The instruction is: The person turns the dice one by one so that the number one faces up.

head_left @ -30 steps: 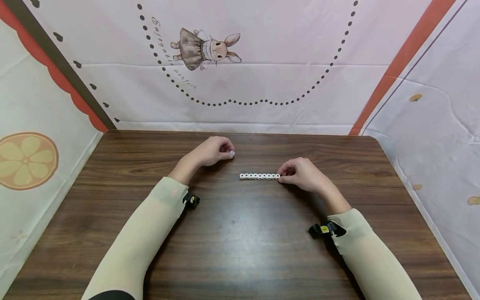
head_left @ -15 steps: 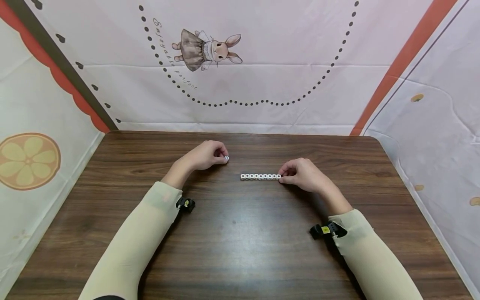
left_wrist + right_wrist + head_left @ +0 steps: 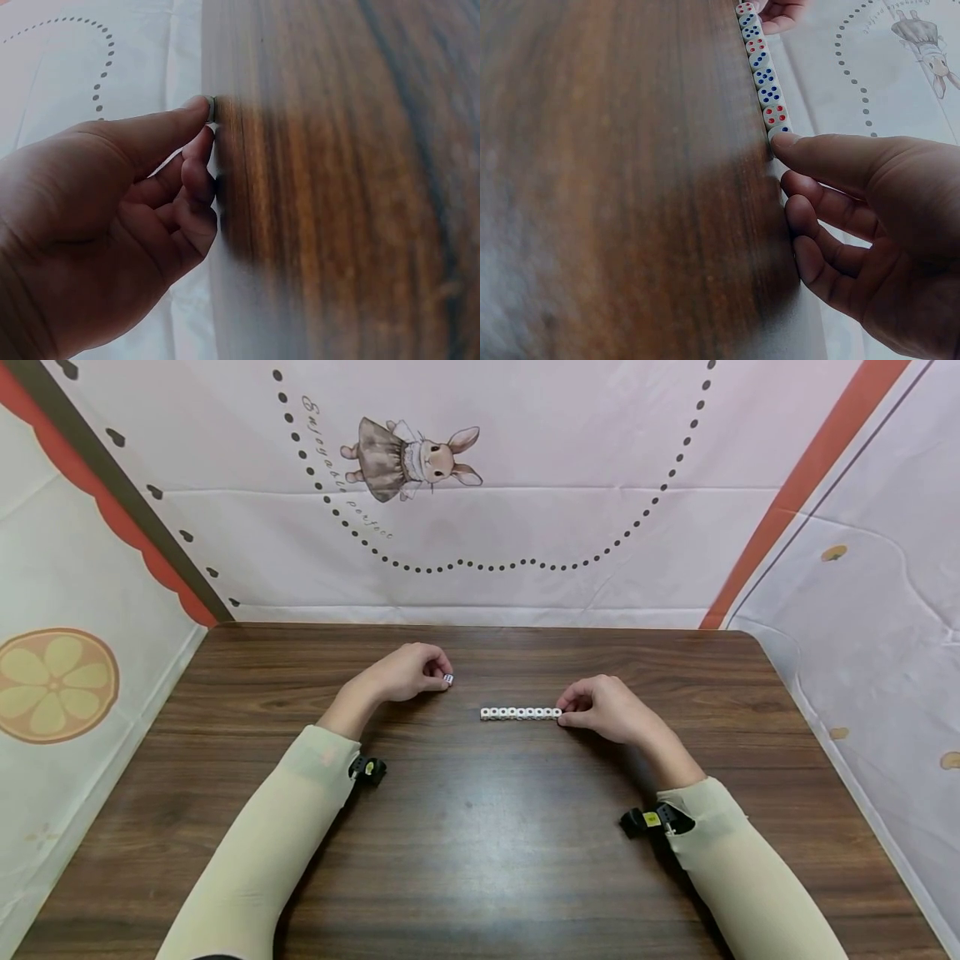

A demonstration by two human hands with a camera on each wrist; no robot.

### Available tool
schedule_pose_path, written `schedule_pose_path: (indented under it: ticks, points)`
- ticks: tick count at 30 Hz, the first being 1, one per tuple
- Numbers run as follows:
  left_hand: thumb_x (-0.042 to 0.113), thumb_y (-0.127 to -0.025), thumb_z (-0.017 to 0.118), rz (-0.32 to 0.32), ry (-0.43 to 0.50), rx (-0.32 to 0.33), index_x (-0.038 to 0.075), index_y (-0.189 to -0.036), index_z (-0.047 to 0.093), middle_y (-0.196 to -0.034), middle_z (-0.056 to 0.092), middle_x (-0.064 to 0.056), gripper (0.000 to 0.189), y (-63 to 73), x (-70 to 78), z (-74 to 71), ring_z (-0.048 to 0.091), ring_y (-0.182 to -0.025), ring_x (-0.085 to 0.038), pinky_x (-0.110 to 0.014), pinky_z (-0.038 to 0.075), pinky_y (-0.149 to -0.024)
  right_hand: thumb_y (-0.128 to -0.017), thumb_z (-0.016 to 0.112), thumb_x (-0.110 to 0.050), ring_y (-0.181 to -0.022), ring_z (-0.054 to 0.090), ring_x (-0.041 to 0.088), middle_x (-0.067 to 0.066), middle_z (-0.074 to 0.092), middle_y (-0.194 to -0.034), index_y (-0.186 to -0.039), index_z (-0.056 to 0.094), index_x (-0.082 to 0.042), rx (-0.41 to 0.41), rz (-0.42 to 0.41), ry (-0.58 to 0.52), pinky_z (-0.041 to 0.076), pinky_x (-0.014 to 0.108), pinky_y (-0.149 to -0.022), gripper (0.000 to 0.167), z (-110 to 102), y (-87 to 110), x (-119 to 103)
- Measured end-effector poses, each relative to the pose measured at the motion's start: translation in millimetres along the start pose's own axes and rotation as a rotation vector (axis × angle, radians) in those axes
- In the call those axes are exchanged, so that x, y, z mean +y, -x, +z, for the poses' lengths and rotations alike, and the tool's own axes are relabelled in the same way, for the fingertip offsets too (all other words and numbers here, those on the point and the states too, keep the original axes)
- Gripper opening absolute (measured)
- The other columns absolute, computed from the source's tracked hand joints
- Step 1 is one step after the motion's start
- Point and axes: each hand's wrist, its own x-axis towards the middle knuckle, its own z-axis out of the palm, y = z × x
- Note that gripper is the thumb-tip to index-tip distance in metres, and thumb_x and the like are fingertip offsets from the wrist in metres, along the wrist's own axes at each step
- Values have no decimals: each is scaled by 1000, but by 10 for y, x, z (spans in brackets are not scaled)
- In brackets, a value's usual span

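A straight row of white dice (image 3: 513, 713) lies on the table, pips in red and blue on the sides seen in the right wrist view. At its right end, my right hand (image 3: 606, 708) pinches the last die (image 3: 779, 133) between thumb and fingers, the thumb covering part of it. Left of the row and a little farther back, my left hand (image 3: 408, 672) holds a single die (image 3: 448, 679) at the tips of thumb and index finger, apart from the row. Only a sliver of this die shows in the left wrist view; the left hand's other fingers curl loosely.
The dark wood-grain table (image 3: 480, 860) ends at a white printed cloth (image 3: 570, 527) at the back and both sides. A small black wrist camera (image 3: 369, 769) sits on the left sleeve, another camera (image 3: 641, 821) on the right.
My left hand has moved left and slightly nearer with its die, away from the row, slowing in the last half second. The right hand and the row have stayed in place.
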Motion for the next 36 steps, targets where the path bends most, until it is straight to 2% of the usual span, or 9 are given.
schedule_pose_path:
  ticks: [6,14,25,36]
  points:
    - [11,-96,80,22,-18,3,8,-113,71,-99,64,-5,19,-2,34,21,59,-95,-22,-40,47,-90,-91,86,-13,-78,64,14,-5,73,-84,-97,80,-11,4,-5,2,51,36,-74,9,5,5,6]
    - [11,-95,81,55,-87,6,8,-110,73,-100,66,-5,17,-42,51,53,60,-97,-23,-42,48,-92,-92,86,-13,-78,63,14,-6,72,-84,-96,80,-12,1,4,-5,50,36,-74,8,11,15,11]
    - [11,-97,79,59,-53,34,10,-102,73,-91,64,-2,7,-4,61,51,57,-87,-19,-38,46,-83,-91,86,-13,-77,63,14,-5,72,-84,-96,80,-11,4,-1,-3,50,36,-73,8,13,11,10]
    - [12,-100,76,37,-12,45,10,-103,70,-94,67,-3,7,40,38,6,61,-90,-19,-38,48,-85,-91,86,-13,-78,64,14,-6,73,-84,-96,80,-12,4,-1,3,51,36,-74,8,1,-7,13]
